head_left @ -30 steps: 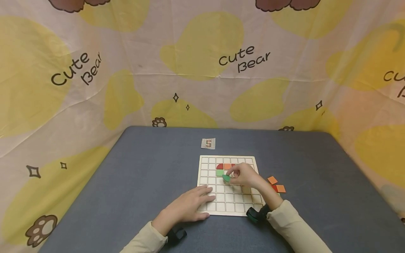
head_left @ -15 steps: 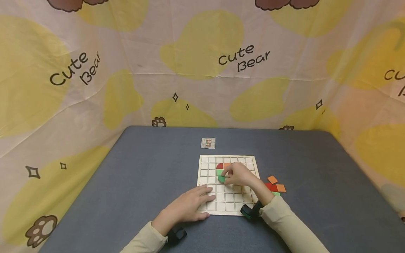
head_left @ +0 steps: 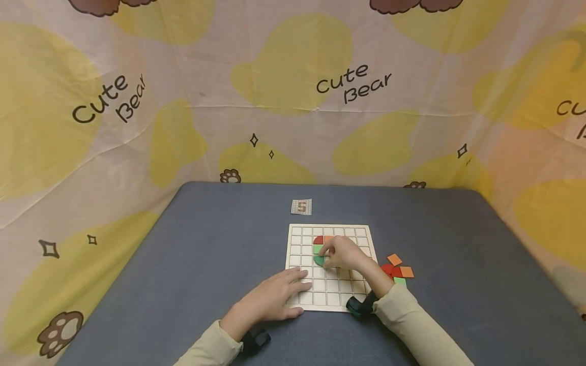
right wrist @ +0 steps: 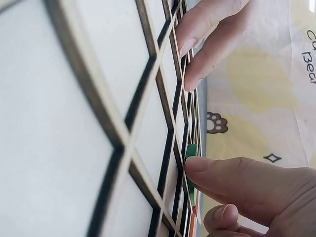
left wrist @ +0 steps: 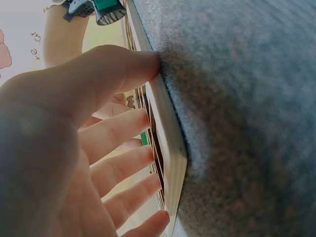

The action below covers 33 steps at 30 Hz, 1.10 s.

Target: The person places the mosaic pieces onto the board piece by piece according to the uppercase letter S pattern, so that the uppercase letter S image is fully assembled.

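Note:
A pale wooden grid board (head_left: 332, 299) lies on the table. My left hand (head_left: 274, 296) rests on its near left corner, fingers spread over the squares and thumb against the front edge. Over the board's upper middle, my right hand (head_left: 344, 252) pinches a dark green rounded tile (head_left: 319, 261) at a grid square. The right wrist view shows the thumb on this green tile (right wrist: 191, 153). Directly above it sits a light green square tile (head_left: 318, 249), then a red rounded tile (head_left: 318, 240) with an orange tile (head_left: 328, 239) beside it. The right hand hides part of that row.
Right of the board lie loose tiles: two orange squares (head_left: 406, 272), some red pieces (head_left: 386, 269) and a light green one (head_left: 400, 281), partly behind the right forearm. A small pattern card (head_left: 301, 207) lies beyond the board. A printed curtain (head_left: 293, 76) surrounds the blue-grey table (head_left: 220, 229).
My right hand has moved slightly left with the dark green tile, lowering it from a tilted position to the square below the light green tile. The left hand has stayed in place.

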### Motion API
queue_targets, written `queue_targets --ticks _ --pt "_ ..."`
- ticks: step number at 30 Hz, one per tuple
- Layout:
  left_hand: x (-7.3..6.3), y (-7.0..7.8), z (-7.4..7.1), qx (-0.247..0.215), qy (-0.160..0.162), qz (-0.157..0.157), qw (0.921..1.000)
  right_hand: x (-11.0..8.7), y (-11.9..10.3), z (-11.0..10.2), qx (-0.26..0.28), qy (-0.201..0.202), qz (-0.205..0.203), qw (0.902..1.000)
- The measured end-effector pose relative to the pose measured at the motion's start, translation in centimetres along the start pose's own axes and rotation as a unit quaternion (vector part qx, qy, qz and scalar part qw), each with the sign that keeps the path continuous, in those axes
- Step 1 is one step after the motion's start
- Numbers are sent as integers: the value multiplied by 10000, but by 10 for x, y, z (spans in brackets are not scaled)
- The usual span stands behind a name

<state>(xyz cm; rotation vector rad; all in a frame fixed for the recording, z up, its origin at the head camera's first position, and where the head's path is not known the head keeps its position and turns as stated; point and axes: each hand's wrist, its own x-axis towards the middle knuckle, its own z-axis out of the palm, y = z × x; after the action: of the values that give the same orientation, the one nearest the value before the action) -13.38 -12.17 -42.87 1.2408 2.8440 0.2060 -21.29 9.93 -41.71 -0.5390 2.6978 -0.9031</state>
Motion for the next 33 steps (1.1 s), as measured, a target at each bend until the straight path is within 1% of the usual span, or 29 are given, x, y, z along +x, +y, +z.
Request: queue_targets --ticks 8,16,21,25,27,29,33 --pt "0 -1 1 -26 -9 -21 10000 0 -1 0 72 26 -50 10000" --pt "0 -1 2 -42 36 -22 10000 1 0 -1 20 93 49 9999" --pt "0 -1 2 -94 2 -38 9999 1 2 -1 52 101 51 9999" --pt "0 -1 3 -65 40 14 10000 -1 5 -2 61 125 25 9999" --pt "0 -1 3 -62 65 34 10000 -4 7 -4 137 145 -28 9998" --pt "0 -1 3 -87 81 34 9999 -7 9 -5 174 164 -201 9995" --pt "0 -1 4 -115 17 -59 9999 -14 13 -8 225 181 -479 9984"
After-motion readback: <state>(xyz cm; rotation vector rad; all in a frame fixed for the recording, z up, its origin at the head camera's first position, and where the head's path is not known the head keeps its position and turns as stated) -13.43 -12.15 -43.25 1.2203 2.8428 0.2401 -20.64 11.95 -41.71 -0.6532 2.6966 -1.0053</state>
